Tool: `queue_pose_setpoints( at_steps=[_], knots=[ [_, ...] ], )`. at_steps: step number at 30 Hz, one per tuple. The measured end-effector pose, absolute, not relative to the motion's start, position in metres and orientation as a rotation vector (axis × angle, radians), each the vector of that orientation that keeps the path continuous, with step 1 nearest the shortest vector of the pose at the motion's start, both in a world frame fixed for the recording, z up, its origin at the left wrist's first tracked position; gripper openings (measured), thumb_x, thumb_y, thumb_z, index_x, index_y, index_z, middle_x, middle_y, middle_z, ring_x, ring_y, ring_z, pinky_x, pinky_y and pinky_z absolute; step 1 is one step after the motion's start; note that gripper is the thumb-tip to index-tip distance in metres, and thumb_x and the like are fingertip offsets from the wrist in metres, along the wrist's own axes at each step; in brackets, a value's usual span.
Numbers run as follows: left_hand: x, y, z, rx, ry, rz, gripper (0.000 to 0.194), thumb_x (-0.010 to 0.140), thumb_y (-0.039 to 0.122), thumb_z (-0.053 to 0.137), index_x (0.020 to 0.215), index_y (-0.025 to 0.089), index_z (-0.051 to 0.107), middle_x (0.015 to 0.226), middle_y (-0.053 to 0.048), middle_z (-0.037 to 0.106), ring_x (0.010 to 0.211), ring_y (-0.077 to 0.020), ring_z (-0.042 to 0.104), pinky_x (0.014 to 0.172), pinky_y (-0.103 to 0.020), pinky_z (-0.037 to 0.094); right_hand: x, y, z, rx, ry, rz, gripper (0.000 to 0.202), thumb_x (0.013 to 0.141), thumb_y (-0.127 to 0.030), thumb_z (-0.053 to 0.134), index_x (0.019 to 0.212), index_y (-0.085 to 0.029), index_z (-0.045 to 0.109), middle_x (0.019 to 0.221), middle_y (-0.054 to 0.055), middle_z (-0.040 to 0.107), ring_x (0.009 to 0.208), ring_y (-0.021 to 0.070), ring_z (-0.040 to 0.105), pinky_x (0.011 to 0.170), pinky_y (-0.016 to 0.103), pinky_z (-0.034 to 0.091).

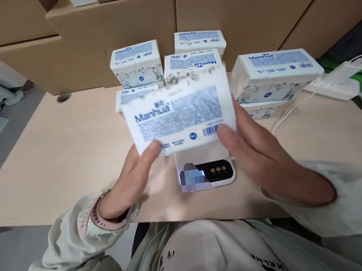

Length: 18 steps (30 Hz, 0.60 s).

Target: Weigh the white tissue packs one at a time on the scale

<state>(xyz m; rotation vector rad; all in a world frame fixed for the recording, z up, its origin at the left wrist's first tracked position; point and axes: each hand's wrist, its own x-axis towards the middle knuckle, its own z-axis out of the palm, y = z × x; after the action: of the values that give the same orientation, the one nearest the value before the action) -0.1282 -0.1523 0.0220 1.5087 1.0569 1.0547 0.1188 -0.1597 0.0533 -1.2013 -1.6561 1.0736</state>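
Between my two hands is a white tissue pack (181,113) with blue "Manhua" print, raised above the table and tilted toward me. My left hand (135,173) grips its lower left corner, thumb on the printed face. My right hand (253,147) clasps the right end, its thumb beside the barcode. Fingers of both hands are partly hidden behind the pack. Under it stands a small white digital scale (230,175) with a black button panel; its display is blurred out and the held pack hides part of its plate.
More tissue packs stand behind: a left pack (137,65), a middle pack (191,64), a back pack (199,41) and a stacked right pack (276,72). A white power strip (335,84) with cables lies at right. Cardboard boxes (126,31) wall off the table's (53,162) back.
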Motion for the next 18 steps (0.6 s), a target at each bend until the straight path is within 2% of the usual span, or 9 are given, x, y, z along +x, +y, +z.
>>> queue_pose_setpoints(
  at_steps=[4, 7, 13, 18],
  knots=[
    [-0.108, -0.153, 0.01, 1.495, 0.945, 0.885, 0.059, 0.114, 0.055, 0.052, 0.168, 0.033, 0.051, 0.172, -0.002, 0.055, 0.169, -0.0356, 0.039, 0.142, -0.057, 0.038, 0.143, -0.175, 0.011, -1.271, -1.533, 1.144, 0.055, 0.112, -0.059, 0.051, 0.165, -0.046, 0.052, 0.169, -0.004, 0.061, 0.164, 0.0308, 0.051, 0.139, 0.061, 0.042],
    [-0.098, -0.15, -0.003, 1.461, 0.942, 0.856, 0.066, 0.113, 0.056, 0.053, 0.174, 0.034, 0.04, 0.177, -0.002, 0.048, 0.173, -0.0341, 0.03, 0.144, -0.057, 0.03, 0.153, -0.171, -0.013, -1.32, -1.47, 1.178, 0.054, 0.111, -0.06, 0.054, 0.163, -0.046, 0.056, 0.166, -0.003, 0.064, 0.162, 0.0318, 0.053, 0.139, 0.063, 0.04],
    [-0.093, -0.146, -0.018, 1.418, 1.025, 0.803, 0.063, 0.112, 0.059, 0.052, 0.169, 0.032, 0.049, 0.177, -0.003, 0.048, 0.175, -0.0355, 0.024, 0.146, -0.06, 0.024, 0.163, -0.16, -0.025, -1.317, -1.524, 1.215, 0.051, 0.111, -0.061, 0.052, 0.16, -0.045, 0.061, 0.165, -0.003, 0.065, 0.162, 0.0316, 0.053, 0.142, 0.062, 0.035],
    [-0.095, -0.141, -0.027, 1.401, 1.095, 0.884, 0.065, 0.111, 0.068, 0.052, 0.162, 0.03, 0.058, 0.176, 0.0, 0.05, 0.175, -0.0355, 0.025, 0.146, -0.054, 0.025, 0.17, -0.161, -0.036, -1.425, -1.477, 1.059, 0.059, 0.11, -0.063, 0.054, 0.165, -0.045, 0.054, 0.169, -0.001, 0.061, 0.166, 0.0327, 0.047, 0.142, 0.061, 0.033]
  ],
)
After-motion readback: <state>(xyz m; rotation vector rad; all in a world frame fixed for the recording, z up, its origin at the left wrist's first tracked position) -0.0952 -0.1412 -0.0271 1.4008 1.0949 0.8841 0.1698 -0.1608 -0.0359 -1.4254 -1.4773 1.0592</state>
